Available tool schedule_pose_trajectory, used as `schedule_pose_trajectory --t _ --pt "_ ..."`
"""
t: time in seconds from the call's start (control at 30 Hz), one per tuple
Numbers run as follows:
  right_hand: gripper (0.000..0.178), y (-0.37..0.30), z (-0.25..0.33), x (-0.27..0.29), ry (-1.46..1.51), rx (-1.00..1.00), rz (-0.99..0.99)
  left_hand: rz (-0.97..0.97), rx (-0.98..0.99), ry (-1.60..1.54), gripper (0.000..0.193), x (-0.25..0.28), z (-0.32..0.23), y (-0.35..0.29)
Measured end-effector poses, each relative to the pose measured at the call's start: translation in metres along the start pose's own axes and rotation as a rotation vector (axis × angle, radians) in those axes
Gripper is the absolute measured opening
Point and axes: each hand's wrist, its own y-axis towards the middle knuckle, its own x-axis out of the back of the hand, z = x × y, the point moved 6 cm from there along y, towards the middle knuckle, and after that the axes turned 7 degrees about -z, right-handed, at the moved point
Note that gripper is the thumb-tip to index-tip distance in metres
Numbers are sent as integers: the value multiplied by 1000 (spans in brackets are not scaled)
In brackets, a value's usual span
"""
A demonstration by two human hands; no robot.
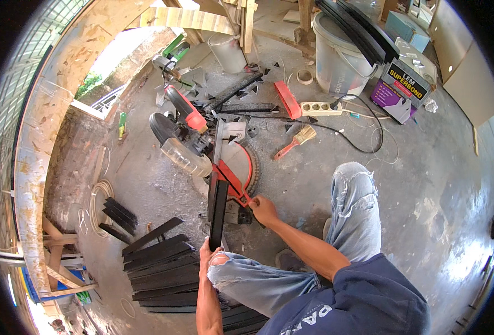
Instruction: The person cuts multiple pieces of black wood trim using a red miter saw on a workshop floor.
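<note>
A mitre saw (202, 148) with a red and black body and a round red table sits on the concrete floor in front of me. A long black strip (218, 212) lies on the saw's table, pointing toward me. My left hand (207, 254) grips the near end of this strip. My right hand (262, 209) pinches the red handle (241, 192) at the front of the saw's table. My knees in torn jeans are on either side of my arms.
A stack of black strips (160, 268) lies at my left. Behind the saw lie black offcuts, a paintbrush (294, 140), a white power strip (320, 108), a white bucket (336, 61) holding black strips, and a purple box (397, 89). Coiled wire (96, 201) lies far left.
</note>
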Motion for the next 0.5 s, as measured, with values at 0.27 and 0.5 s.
schedule_pose_trajectory --t 0.27,0.5 --pt "28 33 47 -36 119 94 42 -42 84 149 36 -16 -46 27" --pt "29 70 60 -64 -54 178 -5 -49 62 209 49 -27 -25 39"
